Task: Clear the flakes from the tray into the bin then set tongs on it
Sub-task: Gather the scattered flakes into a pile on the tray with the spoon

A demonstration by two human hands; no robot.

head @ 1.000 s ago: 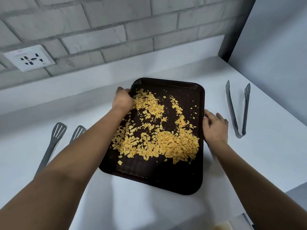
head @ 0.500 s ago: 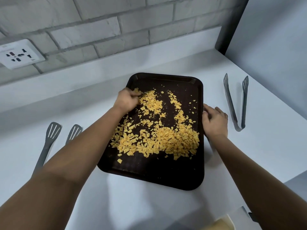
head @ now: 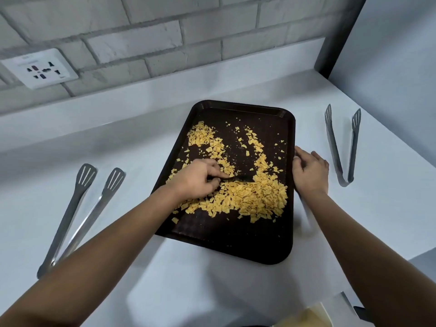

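Observation:
A dark brown tray (head: 236,241) lies on the white counter with yellow flakes (head: 254,197) strewn over it, heaped thickest toward its near right. My left hand (head: 198,178) is down among the flakes at the tray's left middle, fingers curled under against the tray floor. My right hand (head: 309,171) sits at the tray's right rim with its fingers bent over the edge. One pair of grey metal tongs (head: 342,147) lies right of the tray. At the bottom edge shows part of a bin (head: 313,315) with yellowish contents.
A second pair of tongs (head: 77,215) lies on the counter (head: 141,267) to the left. A raised white ledge and a brick wall with a socket (head: 40,69) run along the back. A grey side wall (head: 401,67) closes the right.
My left hand has dragged from the tray's far left corner toward me through the flakes, pulling them nearer. The right hand has stayed at the right rim.

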